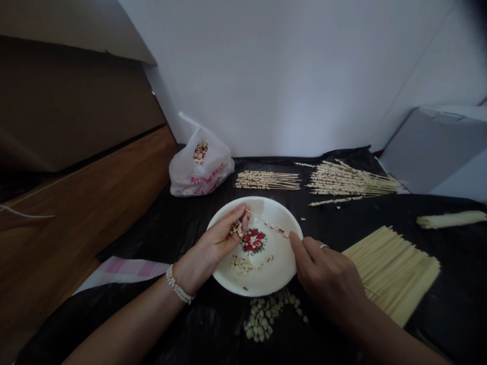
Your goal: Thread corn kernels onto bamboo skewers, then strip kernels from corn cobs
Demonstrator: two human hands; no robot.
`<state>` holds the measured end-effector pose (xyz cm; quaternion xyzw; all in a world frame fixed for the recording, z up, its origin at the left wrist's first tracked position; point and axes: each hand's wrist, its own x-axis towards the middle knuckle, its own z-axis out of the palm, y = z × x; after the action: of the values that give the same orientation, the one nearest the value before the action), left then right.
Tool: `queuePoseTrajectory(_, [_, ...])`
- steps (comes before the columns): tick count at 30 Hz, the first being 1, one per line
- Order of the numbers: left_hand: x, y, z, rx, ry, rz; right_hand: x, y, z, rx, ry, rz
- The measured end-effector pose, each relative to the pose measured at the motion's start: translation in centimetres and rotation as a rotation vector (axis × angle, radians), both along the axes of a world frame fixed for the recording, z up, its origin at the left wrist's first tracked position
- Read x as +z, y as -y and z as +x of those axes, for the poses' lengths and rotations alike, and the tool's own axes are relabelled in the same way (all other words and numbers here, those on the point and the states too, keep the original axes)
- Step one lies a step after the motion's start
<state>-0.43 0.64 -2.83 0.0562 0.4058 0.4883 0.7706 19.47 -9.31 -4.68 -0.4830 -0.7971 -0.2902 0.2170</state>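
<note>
My left hand (224,230) is closed around a small handful of pale and purple corn-like kernels (236,229), over the left side of a white bowl (224,281). Its thumb and fingertips meet at the pointed end of a thin wooden skewer (274,228). That skewer slants across the bowl with several kernels threaded on its right part. My right hand (323,266), with a ring on one finger, grips the skewer near the bowl's right rim. Loose kernels (241,264) lie in the bowl beside a printed red flower.
A white plastic bag (201,165) of kernels stands behind the bowl. Two piles of filled skewers (266,180) (338,180) lie at the back. Bare skewers (399,271) spread at right, below a wrapped bundle (452,219). Loose pale pieces (262,319) lie before the bowl on black plastic sheeting (160,223).
</note>
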Motion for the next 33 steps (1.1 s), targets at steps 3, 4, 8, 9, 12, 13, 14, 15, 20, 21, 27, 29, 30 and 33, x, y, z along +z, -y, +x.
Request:
queuePoseTrajectory(3, [0.2,0.0,0.0,-0.011,0.053,-0.008,0.0,-0.1,0.1,0.015,-0.008,0.01])
queuePoseTrajectory(4, [0.2,0.0,0.0,-0.015,0.068,-0.011,0.1,-0.1,0.1,0.017,-0.009,0.012])
queuePoseTrajectory(8, [0.2,0.0,-0.1,-0.038,0.077,-0.023,0.1,-0.1,0.1,0.011,-0.007,0.01])
queuePoseTrajectory(9, [0.1,0.0,-0.1,-0.042,0.075,-0.022,0.1,-0.1,0.1,0.009,-0.003,0.003])
queuePoseTrajectory(12, [0.1,0.1,-0.1,-0.033,0.064,-0.017,0.0,0.0,0.1,-0.003,-0.003,-0.012])
queuePoseTrajectory(13, [0.2,0.2,0.0,-0.026,0.058,-0.016,0.0,0.0,0.0,-0.007,-0.006,-0.013])
queuePoseTrajectory(14, [0.3,0.2,0.0,-0.02,0.05,-0.014,0.0,0.0,0.0,-0.008,-0.009,-0.012])
queuePoseTrajectory(15, [0.3,0.2,0.1,-0.018,0.042,-0.011,0.0,0.0,0.0,-0.008,-0.014,-0.009])
queuePoseTrajectory(20, [0.4,0.1,0.1,-0.028,0.013,0.002,0.0,-0.1,0.0,0.012,-0.028,0.004])
queuePoseTrajectory(21, [0.3,0.1,0.1,-0.03,0.013,0.004,0.0,-0.1,-0.1,0.016,-0.029,0.005])
queuePoseTrajectory(27, [0.4,0.7,0.5,-0.069,0.009,0.019,0.0,0.0,-0.1,0.023,-0.026,0.0])
queuePoseTrajectory(29, [0.4,1.1,0.7,-0.104,-0.003,0.014,0.0,0.0,-0.2,0.026,-0.02,-0.006])
queuePoseTrajectory(30, [0.4,1.2,0.8,-0.126,-0.001,0.013,0.0,0.0,-0.2,0.026,-0.017,-0.006])
queuePoseTrajectory(33, [0.3,1.6,1.1,-0.147,-0.004,0.013,0.0,0.0,-0.2,0.024,-0.014,0.011])
